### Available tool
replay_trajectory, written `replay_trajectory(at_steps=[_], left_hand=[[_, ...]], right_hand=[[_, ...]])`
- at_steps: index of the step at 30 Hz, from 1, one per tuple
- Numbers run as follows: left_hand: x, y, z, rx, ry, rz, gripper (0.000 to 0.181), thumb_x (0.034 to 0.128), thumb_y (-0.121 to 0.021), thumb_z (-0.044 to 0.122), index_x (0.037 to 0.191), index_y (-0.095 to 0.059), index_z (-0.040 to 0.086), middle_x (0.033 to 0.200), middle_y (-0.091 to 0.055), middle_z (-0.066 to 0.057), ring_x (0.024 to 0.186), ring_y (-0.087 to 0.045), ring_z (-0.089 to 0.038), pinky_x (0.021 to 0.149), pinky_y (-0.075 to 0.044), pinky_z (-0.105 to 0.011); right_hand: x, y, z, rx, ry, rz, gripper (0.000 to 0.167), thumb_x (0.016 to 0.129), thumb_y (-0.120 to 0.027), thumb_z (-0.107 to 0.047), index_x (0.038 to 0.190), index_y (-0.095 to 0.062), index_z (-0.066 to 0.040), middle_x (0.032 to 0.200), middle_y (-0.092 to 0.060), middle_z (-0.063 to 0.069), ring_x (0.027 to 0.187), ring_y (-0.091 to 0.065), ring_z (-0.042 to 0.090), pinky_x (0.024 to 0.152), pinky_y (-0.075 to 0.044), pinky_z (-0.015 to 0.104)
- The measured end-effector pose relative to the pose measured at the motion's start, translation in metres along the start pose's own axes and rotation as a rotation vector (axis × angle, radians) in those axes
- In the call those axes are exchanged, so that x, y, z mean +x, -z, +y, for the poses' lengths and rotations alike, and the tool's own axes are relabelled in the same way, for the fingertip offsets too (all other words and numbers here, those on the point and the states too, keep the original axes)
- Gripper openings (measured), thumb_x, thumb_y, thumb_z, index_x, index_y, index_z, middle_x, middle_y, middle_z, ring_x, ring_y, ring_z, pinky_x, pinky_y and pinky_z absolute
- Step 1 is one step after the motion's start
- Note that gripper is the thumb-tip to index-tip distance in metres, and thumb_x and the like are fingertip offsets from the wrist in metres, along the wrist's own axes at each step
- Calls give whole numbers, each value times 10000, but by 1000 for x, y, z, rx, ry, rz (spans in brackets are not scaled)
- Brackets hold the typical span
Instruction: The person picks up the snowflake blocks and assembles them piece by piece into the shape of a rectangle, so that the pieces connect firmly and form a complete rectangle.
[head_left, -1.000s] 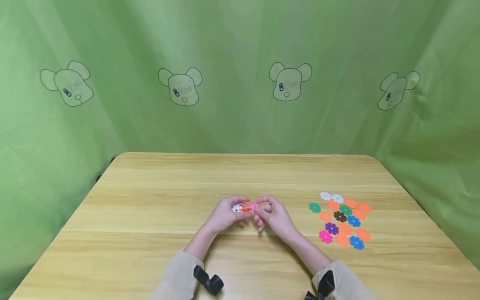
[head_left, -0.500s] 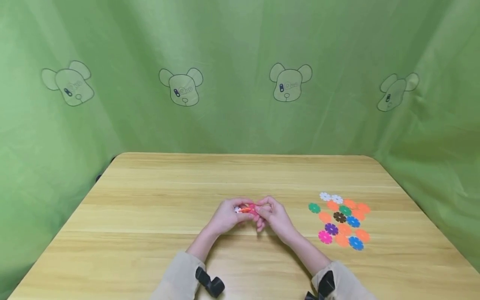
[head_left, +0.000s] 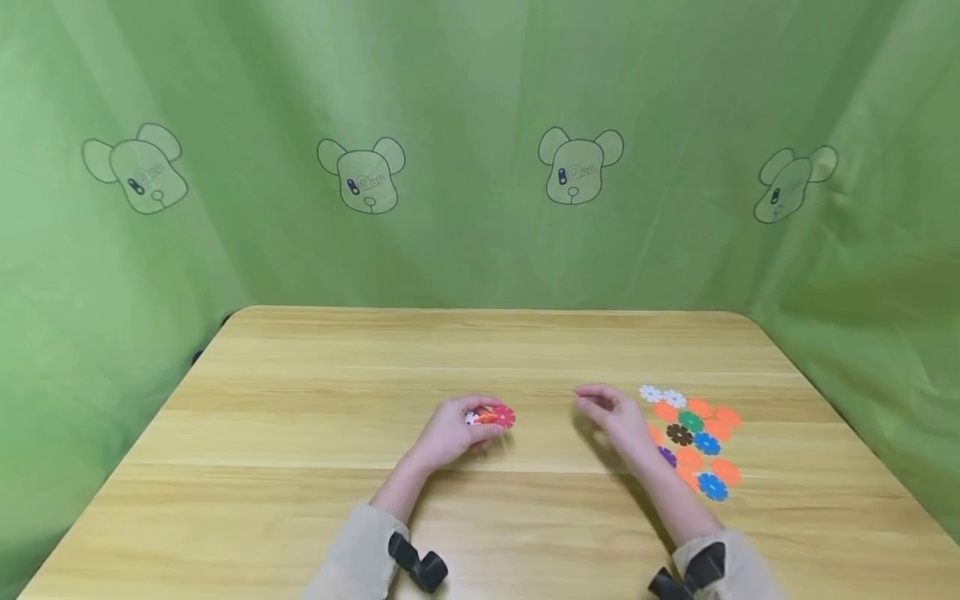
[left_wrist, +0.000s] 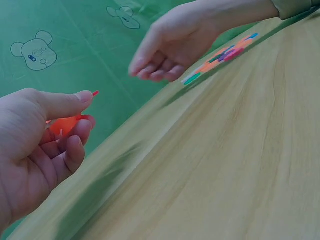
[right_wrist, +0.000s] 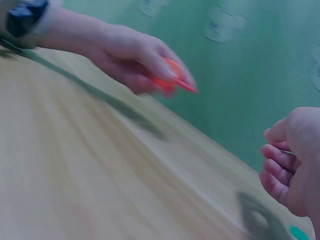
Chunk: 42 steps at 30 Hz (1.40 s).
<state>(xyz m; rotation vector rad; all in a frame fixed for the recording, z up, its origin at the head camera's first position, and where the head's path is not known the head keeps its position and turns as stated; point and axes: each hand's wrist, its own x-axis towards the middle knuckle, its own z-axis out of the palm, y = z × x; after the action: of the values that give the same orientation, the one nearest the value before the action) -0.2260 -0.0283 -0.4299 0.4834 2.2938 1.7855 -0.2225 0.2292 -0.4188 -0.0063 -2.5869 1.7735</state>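
Observation:
My left hand (head_left: 444, 435) pinches a small joined piece of notched plastic snowflake discs above the table. A red disc (head_left: 506, 417) sticks out past the fingertips, an orange disc (head_left: 487, 416) stands between thumb and fingers, and a white disc (head_left: 471, 418) shows near the palm. How they interlock is partly hidden by the fingers. Over the table between that piece and the loose discs, my right hand (head_left: 621, 423) hovers with loosely curled fingers. Nothing shows in it in the right wrist view, where its fingers (right_wrist: 276, 167) bend toward the palm.
Loose snowflake discs lie flat on the wooden table (head_left: 300, 400) at the right: several orange, two white (head_left: 673, 398), two blue (head_left: 712, 487), a brown one (head_left: 680, 434), a purple one and green ones. My right forearm covers part of them. A green curtain (head_left: 465, 250) hangs behind the table.
My right hand has let go of the red disc and moved right toward the loose discs. The left hand stays about where it was, still holding the joined discs.

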Motion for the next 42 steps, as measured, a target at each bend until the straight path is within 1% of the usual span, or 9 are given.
replay_trajectory(at_steps=[3, 8, 14, 17, 21, 26, 30, 37, 42], left_hand=[[0, 1, 1, 9, 1, -4, 387, 788, -736, 147, 1152, -635, 59, 794, -645, -93, 561, -577, -165, 501, -486, -257], [1, 1, 1, 17, -9, -5, 365, 788, -738, 154, 1129, -649, 60, 870, -639, -72, 614, -611, -194, 555, -521, -301], [0, 1, 2, 0, 0, -14, 364, 787, -737, 140, 1130, -649, 56, 864, -643, -64, 619, -611, -183, 570, -528, -301], [-1, 1, 3, -16, -3, -21, 370, 786, -733, 117, 1136, -642, 37, 836, -647, -65, 612, -610, -189, 575, -532, -319], [-1, 1, 3, -31, -2, -29, 367, 794, -723, 96, 1144, -638, 29, 857, -644, -60, 634, -620, -242, 602, -538, -372], [-13, 3, 27, -17, -2, -40, 346, 808, -696, 46, 1140, -626, -23, 899, -637, -90, 687, -626, -356, 650, -534, -453], [-20, 3, 39, -9, -9, -39, 341, 807, -694, 41, 1130, -624, -42, 881, -639, -95, 695, -624, -378, 658, -531, -466], [-20, 3, 40, 4, -20, -32, 337, 809, -695, 48, 1127, -626, -41, 874, -637, -96, 726, -619, -405, 663, -525, -480], [-17, 2, 33, 18, -24, -33, 341, 808, -693, 42, 1132, -625, -39, 861, -645, -105, 733, -614, -419, 667, -513, -508]], right_hand=[[3, 24, 8, -23, -25, 27, 407, 925, -570, -167, 1261, -491, 50, 1181, -542, 228, 999, -537, 249, 766, -491, 254], [4, 55, 21, -154, -48, 45, 468, 932, -560, -261, 1291, -478, 28, 1187, -546, 190, 956, -527, 156, 729, -477, 232], [5, 72, 35, -247, -39, 39, 499, 915, -589, -260, 1277, -469, 62, 1157, -556, 210, 1013, -528, 271, 767, -468, 249], [6, 76, 38, -327, -17, 22, 535, 894, -621, -287, 1249, -484, 90, 1154, -556, 239, 1042, -522, 330, 802, -467, 305], [7, 76, 40, -442, 21, 1, 548, 856, -666, -325, 1203, -542, 81, 1105, -572, 220, 987, -531, 325, 788, -456, 377], [8, 71, 40, -545, 102, -11, 428, 835, -696, -229, 1113, -600, 82, 1040, -604, 214, 911, -536, 294, 746, -453, 416], [9, 70, 40, -540, 101, -35, 358, 833, -693, -166, 1055, -588, 95, 980, -594, 190, 858, -511, 270, 713, -445, 387], [9, 68, 38, -501, 38, -52, 375, 837, -682, -180, 1060, -483, 46, 910, -519, 123, 801, -469, 238, 652, -405, 318], [10, 63, 34, -516, 81, -12, 281, 841, -672, -154, 1019, -533, 13, 849, -535, 79, 765, -476, 216, 642, -404, 312]])
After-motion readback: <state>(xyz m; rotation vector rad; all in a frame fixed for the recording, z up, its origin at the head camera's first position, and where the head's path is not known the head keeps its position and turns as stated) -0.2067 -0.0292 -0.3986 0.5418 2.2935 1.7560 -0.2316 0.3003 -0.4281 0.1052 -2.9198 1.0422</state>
